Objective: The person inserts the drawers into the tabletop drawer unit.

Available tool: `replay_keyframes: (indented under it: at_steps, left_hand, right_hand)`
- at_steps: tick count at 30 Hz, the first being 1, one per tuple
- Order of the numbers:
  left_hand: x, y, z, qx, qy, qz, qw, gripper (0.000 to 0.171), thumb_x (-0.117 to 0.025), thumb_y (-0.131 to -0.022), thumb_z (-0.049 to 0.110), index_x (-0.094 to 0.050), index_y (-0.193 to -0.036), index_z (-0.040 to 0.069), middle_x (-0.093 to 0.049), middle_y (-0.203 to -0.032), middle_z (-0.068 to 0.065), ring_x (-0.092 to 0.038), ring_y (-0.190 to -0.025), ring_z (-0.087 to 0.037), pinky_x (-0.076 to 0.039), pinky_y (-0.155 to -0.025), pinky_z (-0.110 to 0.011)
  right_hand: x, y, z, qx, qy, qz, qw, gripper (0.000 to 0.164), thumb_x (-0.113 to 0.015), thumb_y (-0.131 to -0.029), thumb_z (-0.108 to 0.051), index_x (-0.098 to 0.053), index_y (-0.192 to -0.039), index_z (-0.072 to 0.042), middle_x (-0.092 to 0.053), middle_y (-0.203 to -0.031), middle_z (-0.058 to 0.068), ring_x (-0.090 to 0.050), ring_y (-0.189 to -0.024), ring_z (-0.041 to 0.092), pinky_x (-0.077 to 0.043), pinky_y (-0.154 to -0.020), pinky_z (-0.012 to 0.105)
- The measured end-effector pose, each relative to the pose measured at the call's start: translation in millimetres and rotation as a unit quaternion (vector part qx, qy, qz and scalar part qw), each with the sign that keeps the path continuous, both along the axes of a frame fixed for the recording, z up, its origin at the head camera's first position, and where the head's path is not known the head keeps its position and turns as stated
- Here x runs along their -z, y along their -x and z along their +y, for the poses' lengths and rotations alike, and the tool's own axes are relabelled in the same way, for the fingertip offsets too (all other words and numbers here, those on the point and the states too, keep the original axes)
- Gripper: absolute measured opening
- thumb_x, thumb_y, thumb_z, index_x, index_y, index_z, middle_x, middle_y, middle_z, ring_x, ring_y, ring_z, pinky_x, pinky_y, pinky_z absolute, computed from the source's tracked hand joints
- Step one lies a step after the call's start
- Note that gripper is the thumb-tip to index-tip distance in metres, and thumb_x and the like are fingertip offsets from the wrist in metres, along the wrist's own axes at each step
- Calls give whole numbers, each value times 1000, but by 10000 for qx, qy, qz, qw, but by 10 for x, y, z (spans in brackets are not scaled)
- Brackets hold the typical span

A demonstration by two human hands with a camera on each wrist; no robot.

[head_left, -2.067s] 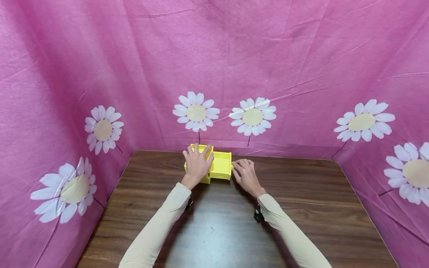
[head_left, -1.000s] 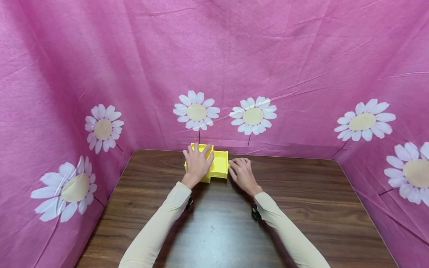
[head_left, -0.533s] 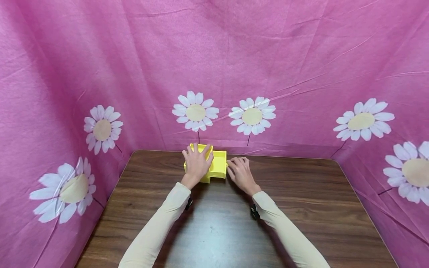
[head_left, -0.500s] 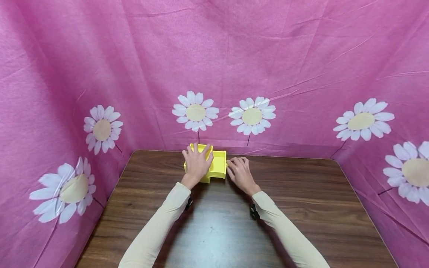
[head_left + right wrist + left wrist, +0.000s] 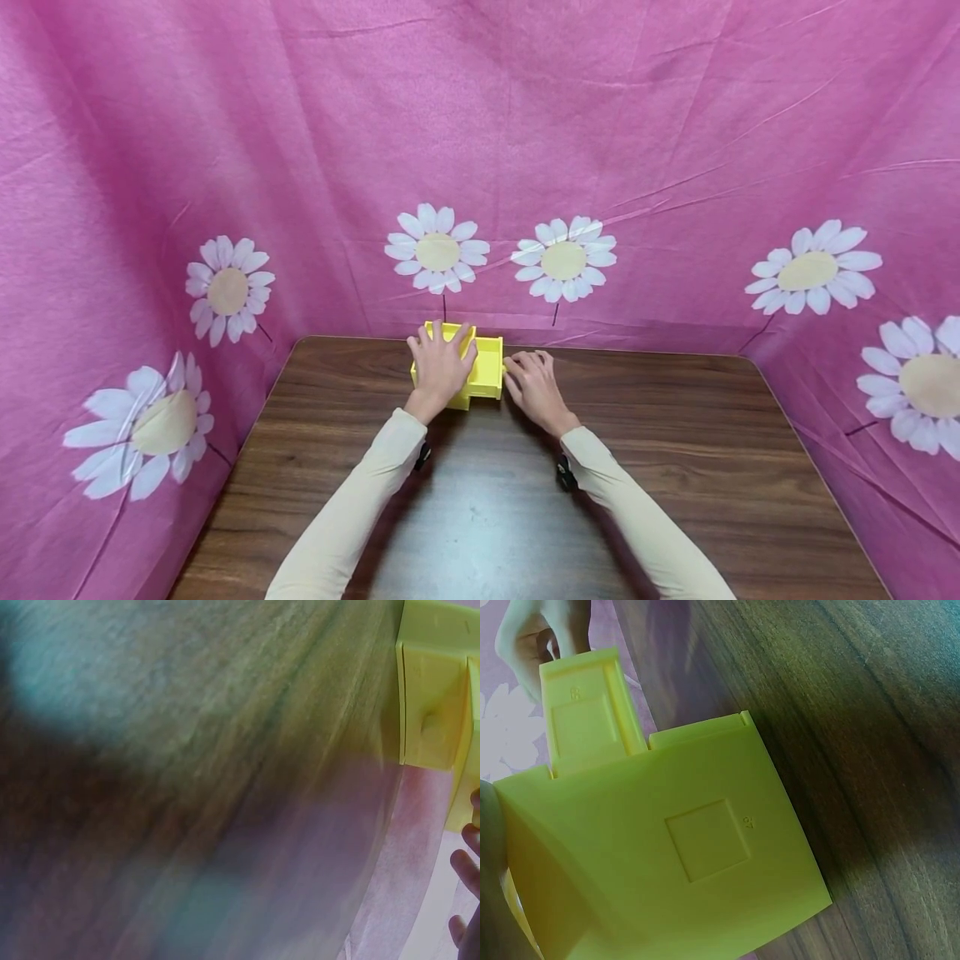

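A small yellow drawer cabinet (image 5: 459,402) stands near the table's back edge. Out of its right side juts the upper drawer (image 5: 488,367), partly slid out, with no contents visible inside. My left hand (image 5: 438,367) grips the cabinet from above, fingers spread over its top. With thumb and fingertips my right hand (image 5: 536,385) pinches the drawer's knob, mostly covered by the fingers. The left wrist view shows the cabinet's side wall (image 5: 652,847) and the drawer (image 5: 589,720) sticking out. Below it, the right wrist view shows a closed lower drawer (image 5: 431,712) with a round knob.
The brown wood-grain table (image 5: 480,517) extends in front of both arms. A pink cloth (image 5: 480,125) printed with white daisies hangs behind the table and along both sides, close to the cabinet's back.
My right hand has moved left, and the drawer has slid partway into the cabinet with it. The left hand and the cabinet have stayed in place.
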State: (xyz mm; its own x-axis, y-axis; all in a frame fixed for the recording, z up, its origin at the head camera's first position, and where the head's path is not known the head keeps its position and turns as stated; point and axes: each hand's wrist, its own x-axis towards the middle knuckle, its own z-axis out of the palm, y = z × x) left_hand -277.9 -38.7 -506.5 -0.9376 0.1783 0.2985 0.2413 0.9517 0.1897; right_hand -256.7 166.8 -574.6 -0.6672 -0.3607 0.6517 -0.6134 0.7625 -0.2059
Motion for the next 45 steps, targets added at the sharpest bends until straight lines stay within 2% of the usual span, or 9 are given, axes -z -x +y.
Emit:
replay_keyframes:
  at_steps: [10,18,30,40,45]
  left_hand:
    - [0,1,12,-9,-49,144,9999,46,-45,-108,48,-60,-148,31,-54,-136,-25,-51,-119,-49,-38,-94,-61]
    - [-1,6,30,-61,-19,64,10000,47,-46,-108,48,-59,-149,31,-54,-138,-26,-51,-121,-50,-38,-96,-62]
    - [14,1,31,-65,-84,425,9990,45,-50,-106,47,-64,-144,29,-56,-132,-26,-54,-114,-50,-39,-92,-62]
    - [6,14,32,-73,-31,336,9994,44,-52,-106,46,-62,-146,30,-56,-134,-27,-53,-117,-51,-38,-94,-62]
    - [7,9,31,-42,-74,355,9993,44,-53,-106,45,-63,-145,29,-56,-134,-27,-53,-117,-51,-38,-94,-63]
  right_hand:
    - [-6,24,-32,-27,-52,-34,10000,19,-76,-92,-7,-75,-110,1,-69,-105,15,-65,-100,35,-41,-101,66]
    - [-5,41,-48,-39,-28,-40,10000,20,-76,-91,-6,-75,-110,1,-69,-104,15,-65,-100,35,-41,-100,65]
    - [-50,43,-82,-84,-71,-110,9999,19,-76,-92,-7,-75,-109,1,-69,-105,16,-64,-102,37,-40,-100,66]
    - [-76,45,-126,-101,-58,-230,9997,17,-74,-93,-7,-74,-109,0,-68,-105,15,-64,-103,36,-39,-102,66]
    - [-63,47,-148,-105,11,-179,9998,18,-76,-91,-4,-74,-108,2,-68,-105,16,-64,-103,36,-38,-102,66]
